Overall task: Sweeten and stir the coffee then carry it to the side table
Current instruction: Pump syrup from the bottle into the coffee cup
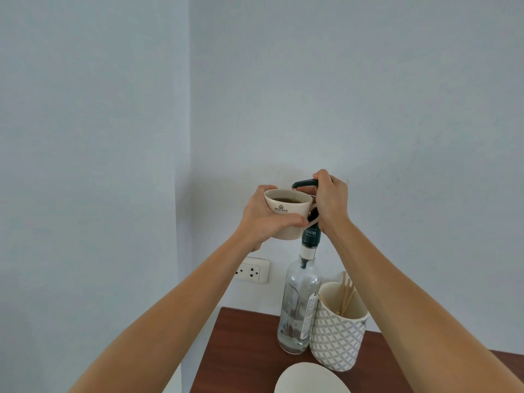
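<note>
Above the tabletop (243,344), against the pale wall: left hand (265,217) raised at full reach, grip wrapped around the side of a cream cup (287,214), thumb across the front, fingers behind. Cup held upright in the air, dark coffee (285,199) inside, its rim just under the spout of the dark pump head (304,183). Right hand (330,201) likewise raised, grip closed on the back of that pump head, wrist bent down, forearm rising from the lower right. Below the pump, a tall clear glass syrup bottle (299,302) standing on the tabletop, nearly empty, only a little at the bottom. Touching its right side, a patterned grey-and-white holder (336,338) with several wooden stir sticks (347,293) leaning inside. At the near edge, part of a white dish (309,378). On the wall left of the bottle, a white socket (252,270).
</note>
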